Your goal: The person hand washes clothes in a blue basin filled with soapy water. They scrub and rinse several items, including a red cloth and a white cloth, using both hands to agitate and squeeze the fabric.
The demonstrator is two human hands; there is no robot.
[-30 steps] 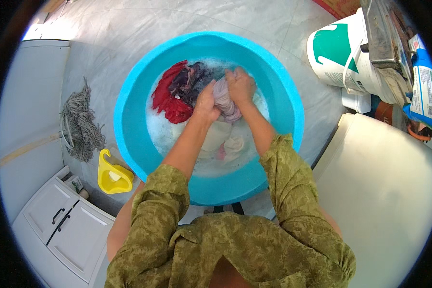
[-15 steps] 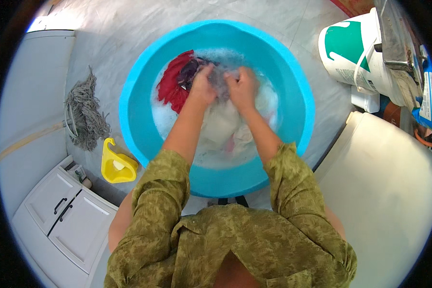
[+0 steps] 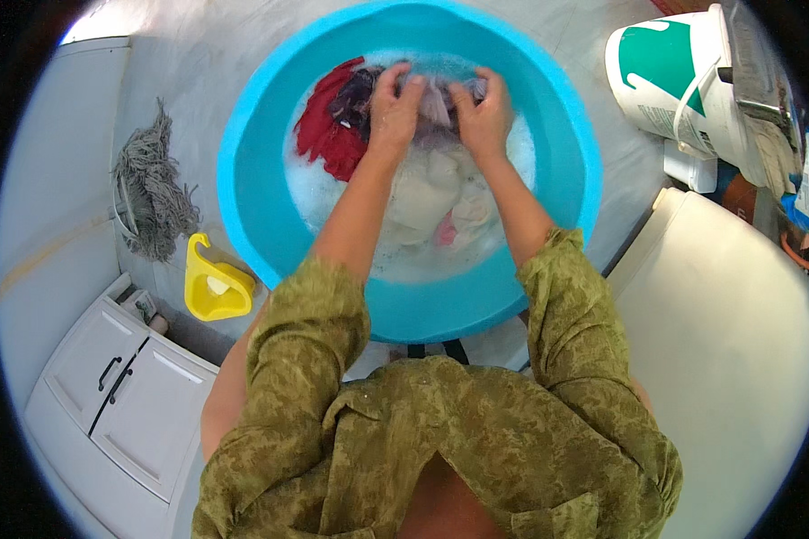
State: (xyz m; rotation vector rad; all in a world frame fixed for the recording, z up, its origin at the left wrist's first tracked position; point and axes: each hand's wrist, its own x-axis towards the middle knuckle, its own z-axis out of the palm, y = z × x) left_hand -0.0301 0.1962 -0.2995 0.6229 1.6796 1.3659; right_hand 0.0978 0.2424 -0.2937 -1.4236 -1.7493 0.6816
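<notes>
— What do the fingers have?

— From my seat, both sets are curled tight on one wet piece: a pale lilac-grey cloth [image 3: 437, 97], bunched between the left hand [image 3: 394, 112] and the right hand [image 3: 485, 117]. The knuckles face each other, and the cloth bridges the short gap.

— Which way does it lie?

— Its long axis runs left to right, from one fist to the other, at the far side of the blue basin [image 3: 261, 225], away from the body. Neither hand is nearer; each grips an end. How much of it hangs below the suds I cannot tell, the foam hides it.

— And around that?

— Just left of the left hand, touching a dark garment [image 3: 355, 94], lies a red garment [image 3: 328, 144]. Nearer the body, between the forearms, white laundry [image 3: 427, 193] with a pink scrap floats in the soapy water.

— Outside the basin?

— A yellow scoop [image 3: 214, 286] and a grey mop head [image 3: 153, 193] on the floor to the left, and a white and green bucket [image 3: 670, 76] at the far right.
</notes>
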